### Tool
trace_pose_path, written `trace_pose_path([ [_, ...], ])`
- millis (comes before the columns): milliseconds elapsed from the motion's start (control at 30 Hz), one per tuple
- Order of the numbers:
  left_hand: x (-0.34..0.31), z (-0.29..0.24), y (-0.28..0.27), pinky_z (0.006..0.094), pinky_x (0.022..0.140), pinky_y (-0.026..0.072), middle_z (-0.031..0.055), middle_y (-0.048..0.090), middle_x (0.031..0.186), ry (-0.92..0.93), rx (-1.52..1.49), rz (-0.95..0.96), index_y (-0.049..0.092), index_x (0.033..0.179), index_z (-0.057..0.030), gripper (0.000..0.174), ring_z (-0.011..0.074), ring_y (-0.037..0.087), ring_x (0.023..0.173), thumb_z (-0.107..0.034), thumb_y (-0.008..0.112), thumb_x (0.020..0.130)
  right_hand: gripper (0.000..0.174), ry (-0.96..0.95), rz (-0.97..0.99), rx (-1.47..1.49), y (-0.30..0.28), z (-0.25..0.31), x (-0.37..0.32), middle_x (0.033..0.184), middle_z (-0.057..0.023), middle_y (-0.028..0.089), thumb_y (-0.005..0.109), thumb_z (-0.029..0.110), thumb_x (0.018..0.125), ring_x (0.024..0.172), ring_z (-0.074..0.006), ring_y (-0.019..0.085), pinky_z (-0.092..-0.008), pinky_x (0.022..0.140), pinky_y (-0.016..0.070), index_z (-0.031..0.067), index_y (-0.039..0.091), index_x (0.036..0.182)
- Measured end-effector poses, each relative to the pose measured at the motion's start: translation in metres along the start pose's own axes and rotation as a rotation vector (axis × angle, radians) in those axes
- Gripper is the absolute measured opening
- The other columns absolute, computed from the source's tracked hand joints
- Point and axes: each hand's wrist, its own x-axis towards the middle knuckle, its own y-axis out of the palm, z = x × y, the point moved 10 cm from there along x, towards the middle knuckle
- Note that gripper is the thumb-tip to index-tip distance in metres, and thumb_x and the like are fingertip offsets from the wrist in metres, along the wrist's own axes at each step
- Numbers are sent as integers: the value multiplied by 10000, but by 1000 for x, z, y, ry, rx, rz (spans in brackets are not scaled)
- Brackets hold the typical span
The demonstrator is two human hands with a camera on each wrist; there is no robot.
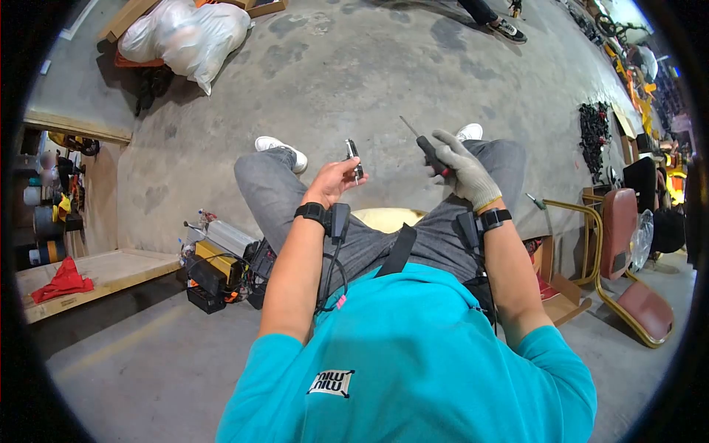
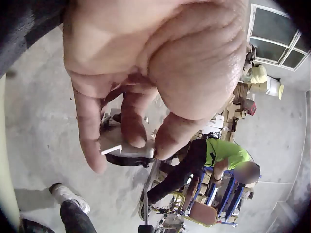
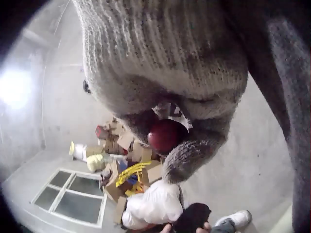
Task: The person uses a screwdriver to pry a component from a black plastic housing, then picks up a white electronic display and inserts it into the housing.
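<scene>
In the head view my bare left hand [image 1: 334, 182] pinches a small black-and-silver part [image 1: 353, 156] between thumb and fingers, above the floor in front of my lap. Close up in the left wrist view, this metal part [image 2: 129, 159] has a pale face and a dark curved edge; my fingers hide much of it. My right hand [image 1: 470, 176], in a knitted grey-white glove, grips a screwdriver [image 1: 426, 148] with a black and red handle. Its thin shaft points up and left, apart from the part. The red handle end [image 3: 167, 136] shows among the gloved fingers in the right wrist view.
White bags [image 1: 188, 40] lie at the far left. A yellow-and-silver device [image 1: 221, 251] with cables stands beside my left leg, near a wooden ledge holding a red cloth [image 1: 63, 282]. A chair [image 1: 619, 236] is at right. Another person in a green shirt [image 2: 228, 153] leans over beyond.
</scene>
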Motion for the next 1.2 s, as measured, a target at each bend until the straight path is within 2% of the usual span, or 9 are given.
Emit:
trace_pose_path([
  [67, 1, 1, 2, 349, 908, 585, 111, 633, 894, -4, -30, 11, 626, 952, 26, 235, 254, 681, 926, -208, 648, 960, 375, 27, 89, -125, 24, -4, 3, 1035, -80, 645, 533, 145, 951, 816, -134, 635, -265, 659, 550, 92, 557, 1321],
  [133, 1, 1, 9, 356, 917, 586, 103, 616, 881, -9, -57, 24, 624, 939, 32, 241, 256, 680, 925, -207, 651, 959, 315, -42, 152, -453, 45, -9, 12, 990, -41, 634, 547, 155, 943, 821, -115, 622, -266, 689, 537, 63, 623, 1235],
  [200, -2, 1, 15, 354, 919, 586, 92, 612, 883, -26, -57, 5, 627, 941, 26, 231, 243, 675, 916, -202, 653, 957, 262, -46, 168, -543, 63, -19, 22, 939, -60, 633, 612, 210, 916, 820, -153, 630, -307, 711, 528, 87, 677, 1138],
  [267, -2, 3, 17, 352, 922, 586, 82, 607, 886, -39, -56, -16, 629, 943, 21, 220, 230, 671, 906, -198, 655, 955, 254, -562, 13, -1046, 87, 4, 25, 937, -125, 612, 671, 236, 872, 827, -233, 639, -361, 725, 526, 122, 685, 1097],
  [300, 0, 4, 14, 353, 907, 588, 76, 608, 882, -41, -36, -36, 628, 968, 30, 232, 219, 666, 901, -200, 657, 953, 261, -527, 8, -954, 97, 6, 20, 973, -185, 581, 715, 234, 826, 842, -325, 638, -412, 741, 522, 157, 684, 1073],
  [400, 3, 7, 9, 351, 888, 587, 76, 624, 910, -43, -19, -36, 627, 1029, 43, 263, 201, 661, 913, -209, 648, 960, 268, -585, -41, -1121, 112, 4, 21, 997, -195, 561, 729, 198, 800, 873, -359, 640, -421, 755, 530, 162, 685, 1062],
  [533, 3, 7, 11, 347, 894, 572, 95, 662, 1019, -37, -17, 2, 631, 1099, 40, 288, 188, 660, 959, -223, 613, 983, 262, -597, -44, -1107, 119, 1, 22, 1000, -190, 570, 731, 182, 786, 870, -389, 648, -442, 751, 540, 173, 685, 1043],
  [933, 5, 11, 13, 296, 845, 582, 84, 685, 1033, -61, 2, 55, 663, 1117, -9, 269, 169, 672, 924, -236, 608, 983, 173, -645, -74, -1250, 127, 1, 22, 929, -191, 581, 708, 175, 788, 780, -386, 652, -442, 683, 548, 165, 679, 959],
  [1200, 4, 13, 15, 333, 873, 569, 90, 686, 1024, -74, 31, 91, 663, 1105, -4, 264, 184, 667, 939, -228, 598, 981, 155, -739, 7, -1246, 128, 1, 21, 887, -208, 568, 707, 179, 780, 720, -387, 630, -457, 647, 530, 121, 644, 909],
])
